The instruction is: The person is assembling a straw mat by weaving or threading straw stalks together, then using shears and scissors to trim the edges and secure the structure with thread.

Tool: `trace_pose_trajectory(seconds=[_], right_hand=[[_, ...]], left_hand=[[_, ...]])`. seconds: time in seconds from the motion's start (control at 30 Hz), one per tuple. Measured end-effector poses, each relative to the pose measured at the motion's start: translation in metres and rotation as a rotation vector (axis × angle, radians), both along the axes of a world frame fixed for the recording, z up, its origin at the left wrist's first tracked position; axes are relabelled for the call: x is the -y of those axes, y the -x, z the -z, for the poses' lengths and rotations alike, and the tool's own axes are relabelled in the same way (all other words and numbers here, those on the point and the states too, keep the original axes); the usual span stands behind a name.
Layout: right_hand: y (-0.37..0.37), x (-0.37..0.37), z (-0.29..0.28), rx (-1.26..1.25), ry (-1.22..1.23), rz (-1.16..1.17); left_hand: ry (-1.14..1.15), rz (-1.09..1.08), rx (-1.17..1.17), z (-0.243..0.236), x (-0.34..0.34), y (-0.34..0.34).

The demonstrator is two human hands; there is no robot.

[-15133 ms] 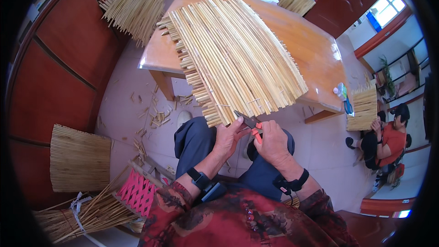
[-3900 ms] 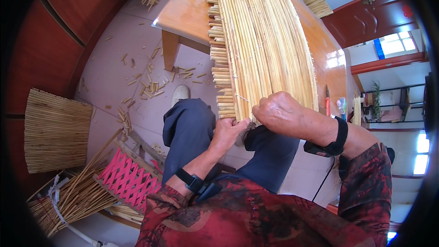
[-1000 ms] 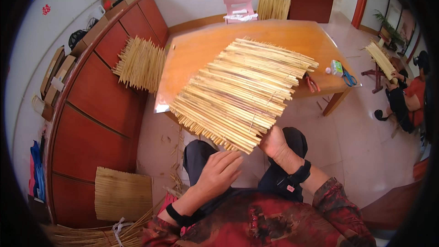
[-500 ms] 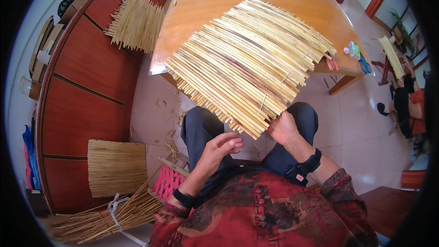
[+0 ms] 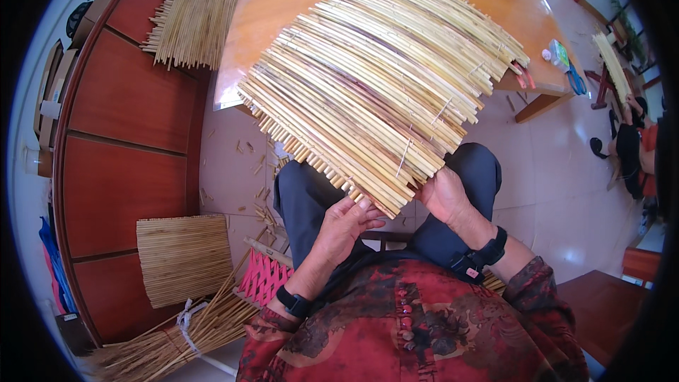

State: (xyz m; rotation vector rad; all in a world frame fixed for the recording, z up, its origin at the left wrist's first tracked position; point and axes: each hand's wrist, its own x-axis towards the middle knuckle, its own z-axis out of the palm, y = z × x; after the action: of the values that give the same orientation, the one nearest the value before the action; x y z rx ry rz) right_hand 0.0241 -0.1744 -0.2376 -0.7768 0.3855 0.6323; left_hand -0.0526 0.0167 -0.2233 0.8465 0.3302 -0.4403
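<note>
A large mat of pale yellow reeds (image 5: 368,85), tied side by side with thin strands, slopes from the table edge down toward my lap. Its reed ends stick out unevenly along the left side. My right hand (image 5: 445,198) grips the near right edge, its fingers partly hidden under the reeds. At the near left corner, my left hand (image 5: 346,223) pinches the reed ends with the thumb on top. Dark bands circle both my wrists.
The mat's far part rests over a wooden table (image 5: 276,0) holding blue-handled scissors (image 5: 576,83) and a small box (image 5: 559,55). Reed mats lean at red cabinets (image 5: 127,184). A tied reed bundle (image 5: 170,343) lies lower left; offcuts litter the floor. Another person sits far right.
My left hand has moved up from beside the mat and taken hold of its near left corner. My right hand keeps its grip. The view has tilted slightly downward.
</note>
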Motion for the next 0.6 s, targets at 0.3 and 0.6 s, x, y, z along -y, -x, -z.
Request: trace_pose_trajectory(seconds=[0.3,0.6], right_hand=[[-0.004,0.007,0.008,0.086,0.083,-0.136],[-0.01,0.005,0.005,0.073,0.062,-0.058]], left_hand=[[0.029,-0.089,-0.011,0.004,0.008,-0.002],[-0.009,-0.155,-0.087,0.003,0.013,-0.005]])
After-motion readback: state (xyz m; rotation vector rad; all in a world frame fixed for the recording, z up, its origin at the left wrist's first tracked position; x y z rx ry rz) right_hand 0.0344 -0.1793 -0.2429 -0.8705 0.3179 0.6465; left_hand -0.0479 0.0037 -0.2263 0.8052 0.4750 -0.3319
